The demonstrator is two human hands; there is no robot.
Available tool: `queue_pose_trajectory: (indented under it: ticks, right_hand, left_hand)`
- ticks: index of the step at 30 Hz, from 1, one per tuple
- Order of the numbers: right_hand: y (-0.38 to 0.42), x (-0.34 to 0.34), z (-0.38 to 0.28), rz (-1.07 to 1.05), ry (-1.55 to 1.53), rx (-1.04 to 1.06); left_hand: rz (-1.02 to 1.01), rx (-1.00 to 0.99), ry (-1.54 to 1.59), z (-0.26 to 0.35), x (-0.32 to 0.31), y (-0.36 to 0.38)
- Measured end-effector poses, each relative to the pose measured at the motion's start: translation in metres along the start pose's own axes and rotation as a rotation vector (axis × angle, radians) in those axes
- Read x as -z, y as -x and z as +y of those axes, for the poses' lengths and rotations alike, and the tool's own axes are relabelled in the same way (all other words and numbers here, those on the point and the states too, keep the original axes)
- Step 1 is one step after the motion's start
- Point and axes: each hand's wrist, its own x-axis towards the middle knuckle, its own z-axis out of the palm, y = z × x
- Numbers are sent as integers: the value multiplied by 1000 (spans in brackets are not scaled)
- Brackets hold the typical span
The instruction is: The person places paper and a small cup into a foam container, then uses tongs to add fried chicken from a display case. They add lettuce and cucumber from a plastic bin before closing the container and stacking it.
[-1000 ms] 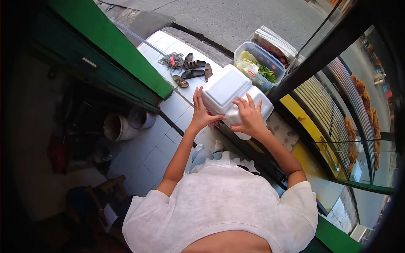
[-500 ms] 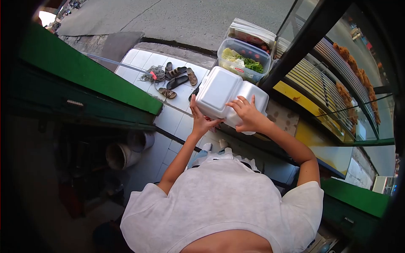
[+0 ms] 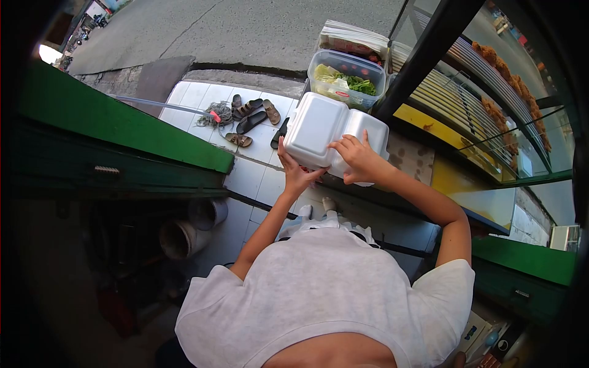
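Two white foam takeaway boxes are side by side in front of me. The left foam box [image 3: 316, 129] has its lid down and sits a little higher than the right foam box [image 3: 370, 132]. My left hand [image 3: 299, 175] grips the near left corner of the left box, fingers up its side and thumb along the front edge. Over the near part of the right box lies my right hand [image 3: 362, 161], its fingertips by the seam between the boxes and its thumb at the front edge. The boxes' undersides are hidden.
Behind the boxes stands a clear plastic tub [image 3: 346, 80] of leafy greens, with stacked paper [image 3: 353, 40] beyond. A glass display case [image 3: 485, 110] with fried food is on the right. Sandals [image 3: 250, 116] and a mop [image 3: 215, 115] lie on the white tiles. Buckets [image 3: 178, 239] stand at left.
The view has shifted slightly, so the surroundings sit a little differently in frame. Both hands keep nearly the same places on the boxes.
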Motion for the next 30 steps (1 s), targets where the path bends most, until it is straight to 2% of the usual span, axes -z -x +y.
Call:
queue_pose_trajectory:
  ticks: [7,12,15,17,18,21,22,24,29,30]
  right_hand:
    - [-3,-1,-3,33,62,13]
    - [-6,29,-2,1,59,43]
    - [-5,45,4,82,-1,82]
    - [-6,50,11,255,13,161]
    - [-6,51,13,257,15,158]
    - [-6,52,17,409,260,244]
    - [-5,55,16,411,261,242]
    - [-4,64,12,607,384,244]
    - [12,99,-3,655,353,117]
    - [13,104,-4,740,349,106]
  left_hand:
    - [2,-40,-50,0,1,-1]
    - [14,-46,-12,-4,-1,0]
    - [18,-35,-20,-2,-1,0]
    - [10,-24,-12,0,1,0]
    - [1,-10,-6,1,1,1]
    - [-5,-45,-55,2,5,3]
    - [-6,-48,-55,1,5,4]
    - [5,-100,-136,1,6,5]
    - [-6,-61,-144,6,9,12]
    - [-6,-43,-147,6,9,13]
